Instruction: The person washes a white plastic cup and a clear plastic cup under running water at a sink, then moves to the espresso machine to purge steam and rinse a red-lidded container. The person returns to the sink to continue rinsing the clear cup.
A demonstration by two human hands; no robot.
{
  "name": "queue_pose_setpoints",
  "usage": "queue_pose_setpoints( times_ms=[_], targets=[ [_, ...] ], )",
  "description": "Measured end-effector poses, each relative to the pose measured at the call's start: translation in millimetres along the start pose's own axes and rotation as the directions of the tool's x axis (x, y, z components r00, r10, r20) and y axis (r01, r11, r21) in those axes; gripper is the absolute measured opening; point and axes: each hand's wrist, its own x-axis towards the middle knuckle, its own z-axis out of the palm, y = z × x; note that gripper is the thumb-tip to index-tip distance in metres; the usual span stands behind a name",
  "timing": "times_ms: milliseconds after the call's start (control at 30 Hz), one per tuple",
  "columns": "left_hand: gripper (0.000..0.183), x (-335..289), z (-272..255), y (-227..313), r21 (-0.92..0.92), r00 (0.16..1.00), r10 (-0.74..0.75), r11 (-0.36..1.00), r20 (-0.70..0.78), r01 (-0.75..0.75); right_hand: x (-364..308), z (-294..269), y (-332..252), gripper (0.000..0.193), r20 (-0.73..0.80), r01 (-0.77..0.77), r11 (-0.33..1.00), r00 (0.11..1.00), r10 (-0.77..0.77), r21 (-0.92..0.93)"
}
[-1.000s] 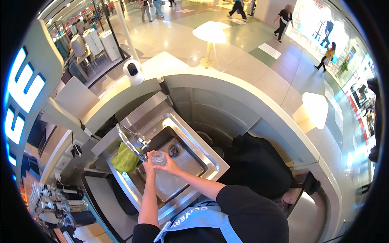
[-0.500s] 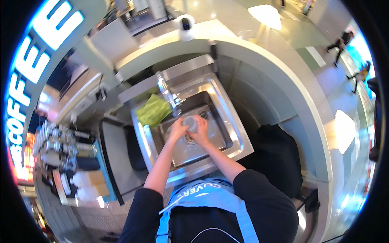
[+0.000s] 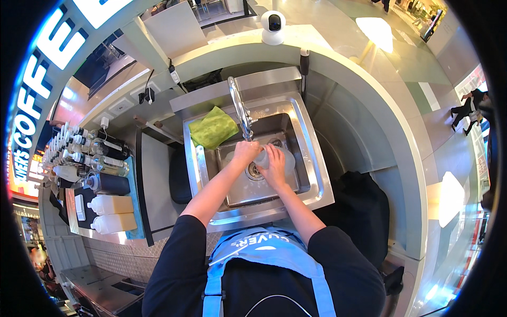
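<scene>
Over the steel sink (image 3: pixel 317 174), both my hands are on a translucent, whitish container (image 3: pixel 288 158), perhaps a plastic bottle, tilted on its side. My left hand (image 3: pixel 246 152) is closed at its left end, right below the spout of the chrome tap (image 3: pixel 238 103). My right hand (image 3: pixel 274 166) wraps round its middle, fingers across the top. The container's far end sticks out to the right of my right hand. Its mouth is hidden by my hands. Below them shows the round drain (image 3: pixel 254 171). A green cloth (image 3: pixel 214 128) lies on the sink's left rim.
At left, a counter holds several pump bottles (image 3: pixel 87 153) and two squeeze bottles (image 3: pixel 113 205) with light brown contents. A white camera (image 3: pixel 273 27) stands on the curved counter wall (image 3: pixel 364 87) beyond the sink. Something black (image 3: pixel 364 211) sits at the sink's right.
The container has gone from showing its round grey end upward to lying tilted toward the right. My left hand has moved to its left end under the tap. The whole view has shifted.
</scene>
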Motion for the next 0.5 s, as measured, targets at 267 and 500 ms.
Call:
queue_pose_setpoints(
  times_ms=[267, 500],
  targets=[
    [0.017, -5, 4, -14, -0.072, 0.987, -0.117, 0.989, 0.110, 0.126, 7, 6, 5, 0.082, 0.096, 0.035, 0.999, 0.995, -0.037, 0.019],
    [0.014, -14, 4, -26, -0.393, 0.981, -0.172, 0.899, 0.092, 0.195, 7, 14, 15, 0.082, 0.323, -0.344, 0.826, 0.923, 0.210, 0.447]
  ],
)
